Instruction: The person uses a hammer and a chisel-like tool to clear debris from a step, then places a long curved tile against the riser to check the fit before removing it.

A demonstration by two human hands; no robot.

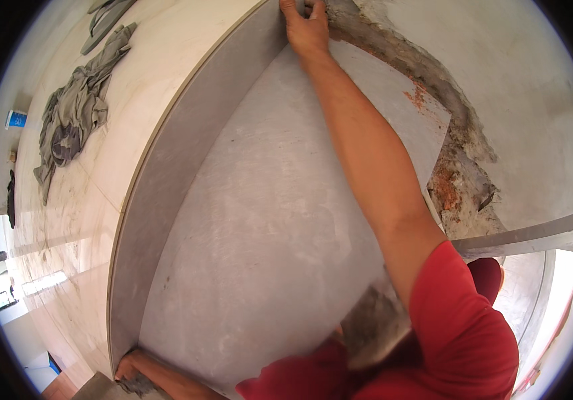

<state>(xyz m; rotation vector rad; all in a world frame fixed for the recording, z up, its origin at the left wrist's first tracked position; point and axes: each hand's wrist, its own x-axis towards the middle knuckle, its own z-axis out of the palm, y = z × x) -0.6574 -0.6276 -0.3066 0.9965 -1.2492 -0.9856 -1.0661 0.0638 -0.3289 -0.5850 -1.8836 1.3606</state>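
The grey strip (pixel 180 147) stands along the edge of the flat grey slab (pixel 253 220), seemingly placed, perhaps unfixed; the right hand (pixel 308 33) curls at its far end, the left hand (pixel 126 365) at its near end, grips unclear; broken masonry (pixel 445 190) lies bare.

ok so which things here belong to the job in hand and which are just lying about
Job in hand:
upright grey panel, with the right hand at its far end and the left hand at its near end
large grey slab alongside it

Apparently just lying about:
crumpled grey cloth
grey sandal
small blue-and-white item
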